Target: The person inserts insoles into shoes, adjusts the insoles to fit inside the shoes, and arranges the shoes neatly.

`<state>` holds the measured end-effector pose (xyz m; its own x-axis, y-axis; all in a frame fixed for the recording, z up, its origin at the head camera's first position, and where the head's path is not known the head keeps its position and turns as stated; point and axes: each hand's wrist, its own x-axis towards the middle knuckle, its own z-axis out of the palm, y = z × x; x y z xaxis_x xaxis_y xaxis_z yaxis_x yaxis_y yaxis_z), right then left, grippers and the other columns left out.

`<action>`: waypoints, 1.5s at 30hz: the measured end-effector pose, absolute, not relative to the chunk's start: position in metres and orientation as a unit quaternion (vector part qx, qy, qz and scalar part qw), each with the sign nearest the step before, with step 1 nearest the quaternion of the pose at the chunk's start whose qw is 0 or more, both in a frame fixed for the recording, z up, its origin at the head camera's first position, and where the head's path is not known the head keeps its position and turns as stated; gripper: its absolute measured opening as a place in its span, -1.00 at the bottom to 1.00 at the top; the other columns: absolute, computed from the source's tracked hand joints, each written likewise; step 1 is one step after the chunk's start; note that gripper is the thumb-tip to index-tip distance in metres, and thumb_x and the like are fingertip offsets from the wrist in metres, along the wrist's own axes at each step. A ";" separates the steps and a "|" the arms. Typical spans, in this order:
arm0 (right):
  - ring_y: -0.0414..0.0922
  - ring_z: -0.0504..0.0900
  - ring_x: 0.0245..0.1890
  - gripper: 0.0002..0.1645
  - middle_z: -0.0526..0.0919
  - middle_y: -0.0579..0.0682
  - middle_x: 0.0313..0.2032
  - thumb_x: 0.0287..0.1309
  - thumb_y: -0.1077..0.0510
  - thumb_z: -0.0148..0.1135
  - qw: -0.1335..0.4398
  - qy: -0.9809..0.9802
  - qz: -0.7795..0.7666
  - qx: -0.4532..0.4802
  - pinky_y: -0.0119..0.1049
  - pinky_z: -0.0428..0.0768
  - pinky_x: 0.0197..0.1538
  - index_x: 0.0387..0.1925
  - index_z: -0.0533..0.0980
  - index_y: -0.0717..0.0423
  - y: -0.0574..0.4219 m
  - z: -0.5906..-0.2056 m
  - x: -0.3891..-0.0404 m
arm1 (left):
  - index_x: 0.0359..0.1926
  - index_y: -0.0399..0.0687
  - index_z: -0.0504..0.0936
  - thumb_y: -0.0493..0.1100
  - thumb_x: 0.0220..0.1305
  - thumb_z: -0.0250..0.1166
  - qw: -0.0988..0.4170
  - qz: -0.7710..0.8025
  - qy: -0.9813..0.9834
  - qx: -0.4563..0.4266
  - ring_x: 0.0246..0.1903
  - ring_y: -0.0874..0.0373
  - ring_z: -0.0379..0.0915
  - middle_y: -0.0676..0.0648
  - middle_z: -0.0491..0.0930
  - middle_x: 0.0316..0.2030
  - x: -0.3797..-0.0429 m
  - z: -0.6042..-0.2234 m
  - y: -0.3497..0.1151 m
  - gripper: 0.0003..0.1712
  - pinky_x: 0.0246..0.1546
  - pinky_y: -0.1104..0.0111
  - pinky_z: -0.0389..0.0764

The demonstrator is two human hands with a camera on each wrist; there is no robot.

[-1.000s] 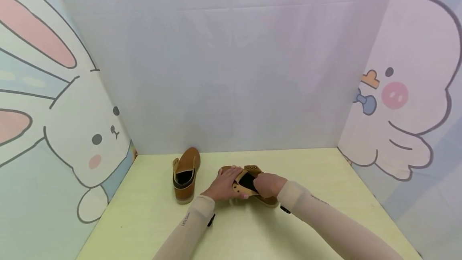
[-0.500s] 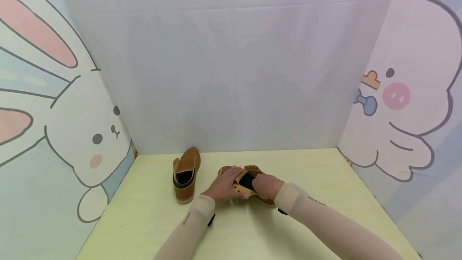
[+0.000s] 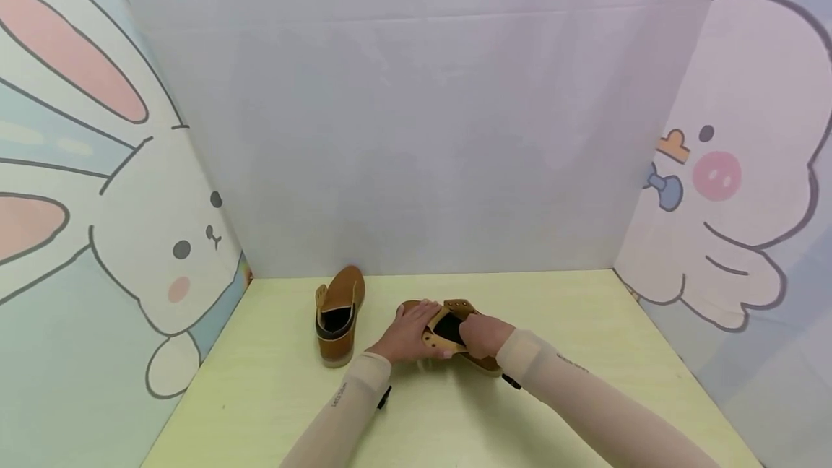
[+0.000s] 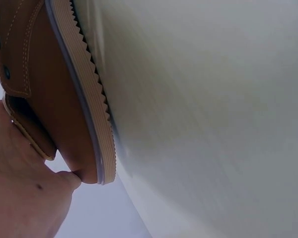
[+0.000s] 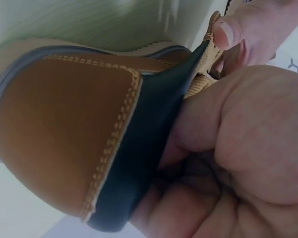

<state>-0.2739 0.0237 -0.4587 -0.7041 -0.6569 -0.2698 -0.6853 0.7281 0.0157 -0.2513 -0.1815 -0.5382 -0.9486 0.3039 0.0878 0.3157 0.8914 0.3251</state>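
A brown leather ankle shoe [image 3: 481, 362] lies on the table with its toe to the left and its eyelet flaps spread apart. My left hand [image 3: 408, 334] grips its front part, fingers over the top and thumb along the near flap. From the left wrist, that hand [image 4: 25, 173] shows beside the shoe's toe [image 4: 64, 114] and ribbed sole. My right hand [image 3: 484, 336] reaches into the opening at the heel end. In the right wrist view its fingers bend in past the dark padded collar [image 5: 146, 134], and the fingertips are hidden inside.
A matching brown shoe [image 3: 338, 316] stands upright to the left, its toe toward the back wall [image 3: 422, 165]. The pale yellow table [image 3: 552, 410] ends at that wall, with cartoon-printed side panels left and right.
Both hands keep their places on the shoe; the right one shifts only very slightly. The head view has moved a little, so the whole scene sits slightly farther right.
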 end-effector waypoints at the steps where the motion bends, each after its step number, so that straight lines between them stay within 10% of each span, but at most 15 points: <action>1: -0.16 0.42 -0.54 -0.79 0.55 -0.05 -0.51 0.25 0.29 0.34 0.119 0.921 0.058 -0.367 -0.26 0.52 -0.34 -0.50 0.57 0.11 0.023 -0.459 -0.273 | 0.60 0.06 0.13 0.59 0.08 0.28 0.019 -0.172 -0.972 -0.159 0.54 0.00 -0.07 -0.03 0.13 0.55 -0.251 -0.538 -0.182 0.24 0.44 -0.25 -0.11; 33: -0.14 0.57 -0.49 -0.82 0.57 -0.04 -0.52 0.30 0.19 0.36 0.080 0.919 0.034 -0.384 -0.24 0.61 -0.28 -0.45 0.58 0.08 0.021 -0.476 -0.289 | 0.60 0.11 0.13 0.57 0.08 0.30 0.018 -0.183 -0.969 -0.162 0.55 0.01 -0.09 -0.01 0.12 0.55 -0.255 -0.536 -0.181 0.22 0.45 -0.25 -0.16; 45: -0.26 0.41 -0.59 -0.75 0.53 -0.20 -0.62 0.35 0.14 0.32 0.154 0.896 -0.097 -0.404 -0.33 0.43 -0.39 -0.49 0.66 0.02 0.015 -0.485 -0.288 | 0.61 0.09 0.10 0.59 0.09 0.27 0.014 -0.179 -0.971 -0.160 0.55 0.02 -0.11 -0.02 0.11 0.55 -0.254 -0.539 -0.181 0.24 0.45 -0.25 -0.16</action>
<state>-0.2885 0.0153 -0.4847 -0.6261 -0.7545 -0.1970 -0.6948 0.6545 -0.2983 -0.2536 -0.1813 -0.5393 -0.9486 0.3051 0.0848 0.3152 0.8850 0.3426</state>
